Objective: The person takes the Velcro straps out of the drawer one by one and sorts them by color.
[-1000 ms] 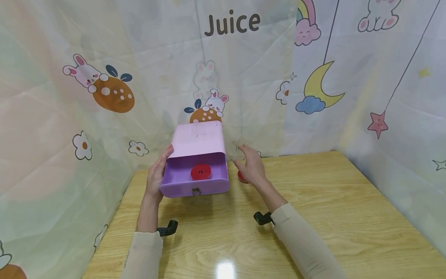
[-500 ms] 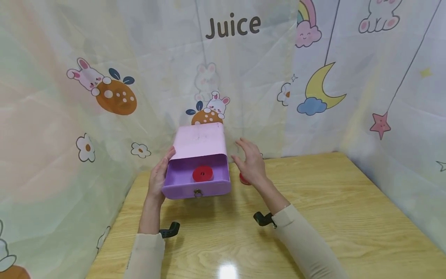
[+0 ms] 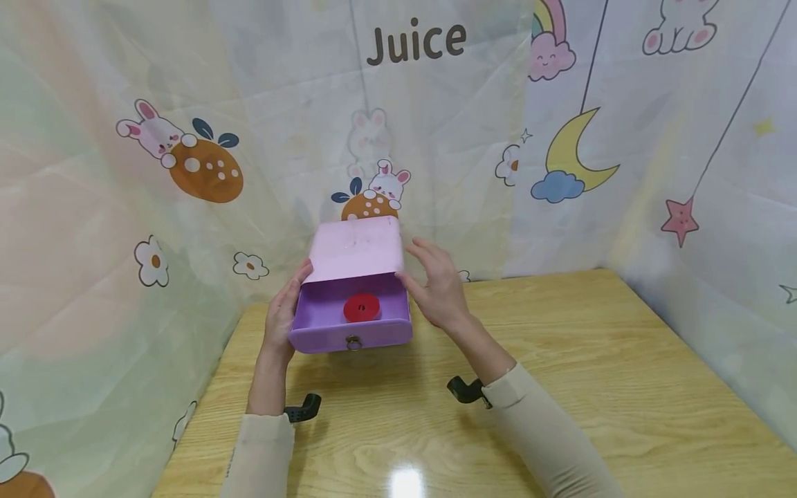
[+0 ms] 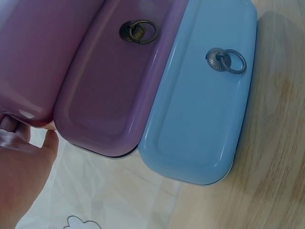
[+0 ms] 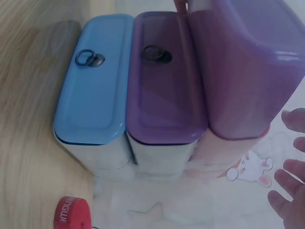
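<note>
A stack of drawers stands against the backdrop, its pink top case (image 3: 358, 245) uppermost. The top purple drawer (image 3: 308, 337) is pulled out, and a red roll (image 3: 361, 308), like a roll of tape, lies in it. Below are a second purple drawer (image 4: 102, 90) and a blue drawer (image 4: 200, 105), both closed, with ring pulls. My left hand (image 3: 283, 315) rests along the left side of the top case, fingers fairly straight. My right hand (image 3: 438, 287) holds nothing; its spread fingers are by the top case's right front corner. Whether they touch it is unclear.
Another red roll (image 5: 72, 213), with white letters, sits on the wooden table (image 3: 560, 360) right of the stack; in the head view the right hand hides it. A printed cloth (image 3: 436, 124) hangs behind and at both sides of the table.
My right hand has moved left from above the red roll on the table to the top case's right side. The left hand, drawer and roll inside stay as they were.
</note>
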The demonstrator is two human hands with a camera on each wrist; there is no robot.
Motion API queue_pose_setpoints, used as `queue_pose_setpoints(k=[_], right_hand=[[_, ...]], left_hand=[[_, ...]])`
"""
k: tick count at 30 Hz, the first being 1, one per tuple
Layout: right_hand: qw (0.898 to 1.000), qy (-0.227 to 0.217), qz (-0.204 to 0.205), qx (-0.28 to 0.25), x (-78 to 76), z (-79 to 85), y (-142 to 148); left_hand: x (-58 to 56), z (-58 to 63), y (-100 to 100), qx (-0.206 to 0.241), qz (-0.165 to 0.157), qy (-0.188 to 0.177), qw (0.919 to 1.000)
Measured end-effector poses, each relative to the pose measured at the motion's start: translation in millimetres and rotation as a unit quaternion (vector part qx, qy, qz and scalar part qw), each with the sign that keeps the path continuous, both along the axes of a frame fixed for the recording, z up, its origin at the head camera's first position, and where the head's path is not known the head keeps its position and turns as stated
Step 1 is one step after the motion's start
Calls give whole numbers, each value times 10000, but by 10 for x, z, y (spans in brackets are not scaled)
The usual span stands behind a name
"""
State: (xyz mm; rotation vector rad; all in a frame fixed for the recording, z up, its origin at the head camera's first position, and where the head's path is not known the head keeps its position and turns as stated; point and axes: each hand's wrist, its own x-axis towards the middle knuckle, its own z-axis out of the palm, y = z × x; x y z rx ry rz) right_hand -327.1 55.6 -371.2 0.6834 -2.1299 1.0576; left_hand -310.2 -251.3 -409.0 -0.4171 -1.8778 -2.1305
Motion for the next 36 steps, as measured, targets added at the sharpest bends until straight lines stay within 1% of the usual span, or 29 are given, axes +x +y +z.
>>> queue_pose_setpoints(k=[4, 9, 14, 16, 18, 20, 22, 29, 36], right_hand=[[9996, -40, 153, 227, 55, 42, -44], [9985, -216, 268, 430, 90, 41, -82], [9983, -96, 285, 500, 101, 28, -108], [9975, -60, 451, 539, 104, 27, -123], [9957, -49, 721, 575, 107, 28, -138], [9934, -77, 980, 599, 111, 30, -151], [9912, -121, 1156, 629, 117, 35, -157], [9881, -211, 1359, 687, 136, 54, -141], [9835, -282, 1614, 763, 143, 130, -149]], left_hand=[[-5, 5, 1, 2, 11, 19, 10000], [-7, 6, 8, -35, 43, 18, 10000], [-12, 11, 14, -24, 35, -6, 10000], [-15, 13, 14, -28, 35, -2, 10000], [-16, 14, 13, -48, 53, -4, 10000], [-15, 14, 13, -80, 85, -6, 9999], [-12, 12, 13, -118, 117, -24, 9999], [-4, 1, 13, -136, 120, -82, 9998], [-5, 2, 6, -96, 84, -102, 9999]])
